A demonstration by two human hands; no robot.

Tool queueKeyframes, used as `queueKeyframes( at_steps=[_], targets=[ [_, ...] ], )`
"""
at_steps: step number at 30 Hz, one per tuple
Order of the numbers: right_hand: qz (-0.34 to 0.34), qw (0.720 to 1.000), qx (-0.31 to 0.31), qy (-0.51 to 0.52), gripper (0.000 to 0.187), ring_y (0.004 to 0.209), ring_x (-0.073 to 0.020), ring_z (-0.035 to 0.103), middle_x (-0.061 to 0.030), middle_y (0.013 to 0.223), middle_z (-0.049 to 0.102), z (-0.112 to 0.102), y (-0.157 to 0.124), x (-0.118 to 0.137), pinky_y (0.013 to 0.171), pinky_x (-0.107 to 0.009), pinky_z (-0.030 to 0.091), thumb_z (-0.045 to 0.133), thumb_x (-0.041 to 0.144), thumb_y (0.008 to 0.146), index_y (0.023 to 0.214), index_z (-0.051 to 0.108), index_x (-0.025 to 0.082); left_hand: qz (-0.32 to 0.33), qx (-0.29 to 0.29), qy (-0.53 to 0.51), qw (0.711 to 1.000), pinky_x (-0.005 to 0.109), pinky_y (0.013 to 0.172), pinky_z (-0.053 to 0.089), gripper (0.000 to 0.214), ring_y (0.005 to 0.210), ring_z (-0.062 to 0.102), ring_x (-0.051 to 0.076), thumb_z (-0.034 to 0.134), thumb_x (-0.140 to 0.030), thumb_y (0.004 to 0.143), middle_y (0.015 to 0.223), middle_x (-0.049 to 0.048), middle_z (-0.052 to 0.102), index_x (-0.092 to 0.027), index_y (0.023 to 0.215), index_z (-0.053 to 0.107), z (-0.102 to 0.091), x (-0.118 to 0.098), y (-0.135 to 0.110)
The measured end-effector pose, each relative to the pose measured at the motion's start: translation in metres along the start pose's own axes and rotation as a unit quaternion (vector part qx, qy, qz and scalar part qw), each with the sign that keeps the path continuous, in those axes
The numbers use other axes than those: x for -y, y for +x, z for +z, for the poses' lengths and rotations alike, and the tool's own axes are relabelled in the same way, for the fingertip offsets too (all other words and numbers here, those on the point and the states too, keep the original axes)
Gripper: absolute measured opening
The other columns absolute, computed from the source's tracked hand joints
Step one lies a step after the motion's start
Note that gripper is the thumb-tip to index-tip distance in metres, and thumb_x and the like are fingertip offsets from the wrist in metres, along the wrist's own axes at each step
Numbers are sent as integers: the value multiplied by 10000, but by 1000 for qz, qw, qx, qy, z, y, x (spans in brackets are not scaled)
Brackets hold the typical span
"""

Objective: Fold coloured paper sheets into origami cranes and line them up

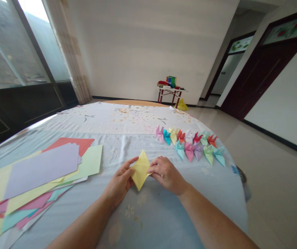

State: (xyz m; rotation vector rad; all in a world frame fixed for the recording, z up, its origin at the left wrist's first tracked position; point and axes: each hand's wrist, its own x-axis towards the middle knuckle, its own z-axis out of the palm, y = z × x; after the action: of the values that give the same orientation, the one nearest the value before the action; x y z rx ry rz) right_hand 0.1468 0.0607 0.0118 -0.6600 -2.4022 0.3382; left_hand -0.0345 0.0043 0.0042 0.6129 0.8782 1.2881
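Note:
Between my two hands is a piece of yellow folded paper (141,170), shaped like a tall diamond and held just above the tablecloth. My left hand (122,180) grips its left edge, with the thumb on the front and the fingers at the edge and behind. On the other side, my right hand (166,173) pinches the right corner, where a small flap sticks out. Part of that corner is hidden by the right fingers. Beyond my right hand stand two rows of folded paper cranes (189,151) in several colours.
A fanned pile of coloured paper sheets (43,162) lies on the left of the round table, which has a pale floral tablecloth (107,121). Against the far wall stands a small table (169,91) with items on it, a yellow bag (181,104) beside it.

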Motion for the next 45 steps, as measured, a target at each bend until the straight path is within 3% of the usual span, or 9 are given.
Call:
queueKeyframes(
  at_steps=[9, 16, 22, 27, 33, 38, 45],
  targets=[
    [41, 995, -22, 85, 92, 826, -151, 553, -41, 867, 596, 1, -3, -2, 764, -289, 416, 588, 270, 791, 831, 642, 207, -20, -11, 1, 1000, 283, 715, 471, 398, 770, 627, 171, 590, -141, 645, 909, 55, 673, -169, 1042, 587, -1, -2, 1],
    [61, 986, -20, 155, 90, 790, -135, 570, -32, 835, 589, 2, -4, -2, 737, -264, 447, 614, 273, 767, 793, 637, 190, -4, 36, 5, 999, 283, 702, 459, 242, 771, 615, 181, 587, -275, 725, 861, 46, 660, -174, 945, 596, 1, -4, -3],
    [56, 982, -15, 179, 68, 803, -135, 576, -34, 844, 593, 1, -5, -4, 755, -273, 456, 633, 244, 748, 775, 636, 182, -19, 42, 26, 999, 259, 643, 452, 175, 666, 602, 147, 632, -251, 693, 772, 4, 643, -198, 849, 574, 2, -6, -4],
    [35, 984, 17, 172, 33, 828, -139, 578, -38, 873, 595, -2, -5, -3, 774, -274, 456, 627, 213, 746, 768, 627, 188, -7, 7, 68, 998, 230, 570, 429, 215, 583, 587, 126, 696, -279, 644, 684, 3, 636, -166, 776, 568, -1, 1, 3],
    [6, 991, 58, 120, 113, 843, -141, 569, -56, 902, 600, -8, -4, 2, 789, -269, 443, 608, 260, 763, 835, 637, 179, 23, -33, 118, 992, 228, 552, 417, 270, 584, 601, 138, 715, -253, 616, 690, 14, 673, -167, 821, 563, -6, 11, 9],
    [-14, 995, 55, 82, 133, 851, -151, 559, -52, 885, 625, -10, -3, 1, 789, -292, 420, 539, 247, 821, 878, 653, 207, 41, -68, 176, 981, 240, 575, 424, 279, 600, 604, 146, 702, -265, 607, 724, 30, 692, -157, 847, 609, -3, 10, 8],
    [27, 990, 5, 137, 28, 837, -145, 568, -30, 854, 635, -5, -4, -5, 812, -298, 402, 628, 222, 750, 756, 639, 198, 49, -87, 218, 971, 255, 587, 436, 372, 603, 604, 161, 682, -286, 591, 730, 51, 702, -123, 923, 641, -1, 11, 8]
  ],
)
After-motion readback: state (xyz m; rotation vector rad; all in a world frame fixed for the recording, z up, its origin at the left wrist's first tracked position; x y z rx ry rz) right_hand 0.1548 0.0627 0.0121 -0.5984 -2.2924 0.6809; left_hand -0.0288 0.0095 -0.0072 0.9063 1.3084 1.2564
